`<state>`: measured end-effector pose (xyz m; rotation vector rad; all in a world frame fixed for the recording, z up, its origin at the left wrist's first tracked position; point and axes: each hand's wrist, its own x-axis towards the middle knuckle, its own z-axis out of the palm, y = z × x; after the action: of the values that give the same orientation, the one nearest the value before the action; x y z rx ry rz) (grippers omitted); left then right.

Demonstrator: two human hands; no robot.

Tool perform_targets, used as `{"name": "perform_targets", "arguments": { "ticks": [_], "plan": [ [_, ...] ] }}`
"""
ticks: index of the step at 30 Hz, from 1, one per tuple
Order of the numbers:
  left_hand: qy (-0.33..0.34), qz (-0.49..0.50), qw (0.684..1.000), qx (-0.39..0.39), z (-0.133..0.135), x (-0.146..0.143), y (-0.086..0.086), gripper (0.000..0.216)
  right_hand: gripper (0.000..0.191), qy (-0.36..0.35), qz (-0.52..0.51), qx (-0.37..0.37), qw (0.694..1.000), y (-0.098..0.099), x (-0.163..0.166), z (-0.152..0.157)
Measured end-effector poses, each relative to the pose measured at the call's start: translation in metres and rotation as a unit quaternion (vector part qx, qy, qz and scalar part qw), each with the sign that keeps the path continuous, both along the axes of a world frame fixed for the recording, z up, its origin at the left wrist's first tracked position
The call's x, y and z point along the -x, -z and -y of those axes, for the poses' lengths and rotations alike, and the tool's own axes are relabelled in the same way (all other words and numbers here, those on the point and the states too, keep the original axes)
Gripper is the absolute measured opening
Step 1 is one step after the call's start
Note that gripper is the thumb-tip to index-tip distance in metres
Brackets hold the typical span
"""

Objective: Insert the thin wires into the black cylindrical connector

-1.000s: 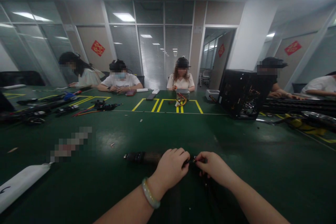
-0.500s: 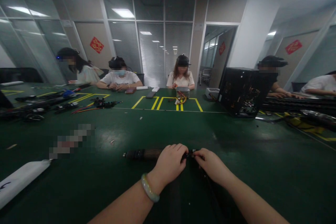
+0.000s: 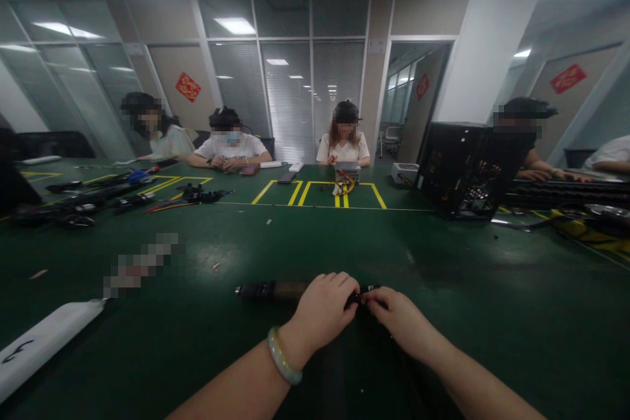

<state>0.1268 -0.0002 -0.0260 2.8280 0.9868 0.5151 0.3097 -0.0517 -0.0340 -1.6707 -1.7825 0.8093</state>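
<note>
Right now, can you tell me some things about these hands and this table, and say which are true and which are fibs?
1. The left hand and the right hand are close together. True.
2. Both wrists are bare. False: a bracelet is on the left wrist.
3. The left hand lies over a dark rod. True.
4. All this is on a white surface. False: the table is green.
5. A big black case stands farther back, toward the right. True.
</note>
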Motion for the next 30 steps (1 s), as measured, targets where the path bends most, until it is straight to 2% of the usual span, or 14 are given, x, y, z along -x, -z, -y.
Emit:
{"name": "perform_targets", "arguments": {
  "ticks": [10, 20, 30],
  "plan": [
    [0.018, 0.002, 1.000, 0.001, -0.001, 0.003, 0.000, 0.013, 0.028, 0.006, 0.005, 0.006, 1.000, 0.007, -0.004, -0.001],
    [0.003, 0.038, 0.999, 0.024, -0.001, 0.001, 0.004, 0.017, 0.027, 0.007, -0.010, 0.018, 1.000, 0.014, -0.007, -0.005],
    [-0.002, 0.037, 0.999, 0.015, -0.001, 0.000, 0.005, 0.018, 0.026, 0.004, 0.013, -0.009, 1.000, 0.009, -0.004, -0.002]
  ]
}}
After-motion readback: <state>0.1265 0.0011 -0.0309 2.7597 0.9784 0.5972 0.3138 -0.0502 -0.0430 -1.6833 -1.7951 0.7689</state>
